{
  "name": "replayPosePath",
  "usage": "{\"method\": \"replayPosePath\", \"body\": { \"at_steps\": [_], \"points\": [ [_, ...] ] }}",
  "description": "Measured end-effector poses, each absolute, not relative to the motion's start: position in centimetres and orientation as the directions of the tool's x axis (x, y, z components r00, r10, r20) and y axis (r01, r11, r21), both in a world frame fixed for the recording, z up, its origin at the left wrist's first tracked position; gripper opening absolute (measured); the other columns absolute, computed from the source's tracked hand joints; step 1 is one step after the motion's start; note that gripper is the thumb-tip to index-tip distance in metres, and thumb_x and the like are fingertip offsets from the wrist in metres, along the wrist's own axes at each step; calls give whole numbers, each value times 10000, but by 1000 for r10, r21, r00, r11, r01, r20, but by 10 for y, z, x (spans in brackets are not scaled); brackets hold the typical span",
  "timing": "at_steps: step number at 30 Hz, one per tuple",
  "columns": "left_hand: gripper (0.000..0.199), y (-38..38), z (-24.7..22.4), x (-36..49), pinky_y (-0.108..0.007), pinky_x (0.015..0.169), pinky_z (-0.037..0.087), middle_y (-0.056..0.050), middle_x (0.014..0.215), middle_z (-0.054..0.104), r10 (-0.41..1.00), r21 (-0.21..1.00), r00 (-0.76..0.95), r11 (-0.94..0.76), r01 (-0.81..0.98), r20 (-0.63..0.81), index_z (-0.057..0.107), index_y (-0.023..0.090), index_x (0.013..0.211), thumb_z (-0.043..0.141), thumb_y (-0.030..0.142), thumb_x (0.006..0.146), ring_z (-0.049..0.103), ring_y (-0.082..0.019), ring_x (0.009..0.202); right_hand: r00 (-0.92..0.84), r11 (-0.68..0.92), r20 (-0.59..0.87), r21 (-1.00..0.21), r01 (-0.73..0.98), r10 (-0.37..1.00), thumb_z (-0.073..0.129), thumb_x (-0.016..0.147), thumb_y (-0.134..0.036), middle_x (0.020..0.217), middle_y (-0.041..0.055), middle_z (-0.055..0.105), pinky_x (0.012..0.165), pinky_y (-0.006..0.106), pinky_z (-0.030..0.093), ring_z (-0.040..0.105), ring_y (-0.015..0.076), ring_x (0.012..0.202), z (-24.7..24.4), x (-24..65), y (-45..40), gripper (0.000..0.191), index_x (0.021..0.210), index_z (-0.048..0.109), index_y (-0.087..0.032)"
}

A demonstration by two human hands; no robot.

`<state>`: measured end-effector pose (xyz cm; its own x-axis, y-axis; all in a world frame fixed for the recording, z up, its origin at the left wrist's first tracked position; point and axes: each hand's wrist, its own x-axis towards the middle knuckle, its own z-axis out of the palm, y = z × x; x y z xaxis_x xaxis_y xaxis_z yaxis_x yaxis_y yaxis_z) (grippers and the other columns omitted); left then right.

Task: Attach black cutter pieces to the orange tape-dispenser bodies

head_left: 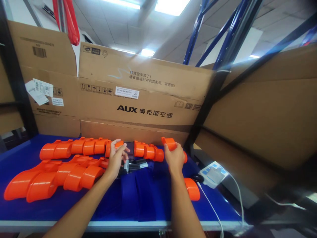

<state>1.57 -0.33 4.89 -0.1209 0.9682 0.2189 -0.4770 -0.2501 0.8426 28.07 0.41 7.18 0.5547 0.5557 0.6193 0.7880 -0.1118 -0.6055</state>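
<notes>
My right hand (175, 156) is closed on an orange plastic ring piece (169, 142) at the right end of the back row. My left hand (118, 155) is above the middle of the table, its fingers apart and nothing visible in them. Beside it are a dark flat device (129, 151) and several black and silver items (136, 165). Orange ring pieces stand in a back row (89, 146) and a front-left group (44, 183). Dark blue fabric strips (138, 195) lie between my forearms. Another orange ring (192, 189) sits right of my right forearm.
A blue-topped table (104, 216) carries everything. Cardboard panels (104, 112) stand behind it, with a black post (205, 112) at the right. A white power strip (214, 174) with white cables lies at the right edge.
</notes>
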Motion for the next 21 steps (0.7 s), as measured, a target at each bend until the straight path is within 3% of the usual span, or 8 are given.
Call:
{"method": "replayPosePath", "body": {
  "at_steps": [10, 14, 17, 21],
  "points": [
    [645, -9, 54, 18, -174, 369, 371, 35, 761, 663, 972, 844, -83, -230, -484, 217, 432, 263, 1239, 782, 472, 739, 557, -101, 409, 524, -226, 515, -532, 816, 678, 570, 888, -502, 1024, 205, 706, 816, 389, 462, 660, 350, 976, 61, 286, 10, 537, 1240, 596, -98],
    [630, -10, 55, 18, -178, 372, 377, 38, 748, 663, 970, 840, -78, -239, -487, 230, 440, 257, 1232, 775, 474, 745, 554, -101, 409, 513, -231, 510, -516, 825, 690, 566, 888, -503, 1062, 227, 687, 859, 407, 461, 643, 359, 1015, 59, 288, 14, 566, 1256, 603, -74],
    [608, -12, 57, 19, -175, 370, 371, 42, 722, 656, 967, 831, -75, -247, -498, 242, 454, 249, 1210, 778, 461, 742, 549, -101, 405, 516, -194, 550, -538, 820, 656, 554, 888, -509, 1107, 238, 658, 934, 435, 441, 613, 358, 1053, 60, 289, 16, 579, 1256, 616, -66],
    [600, -16, 60, 20, -167, 364, 356, 49, 681, 639, 965, 826, -74, -254, -504, 251, 473, 239, 1180, 790, 466, 724, 539, -100, 395, 638, -191, 577, -647, 738, 510, 520, 891, -508, 1300, 224, 559, 988, 530, 395, 497, 402, 1211, 62, 291, 19, 519, 1275, 617, -172]
  ]
}}
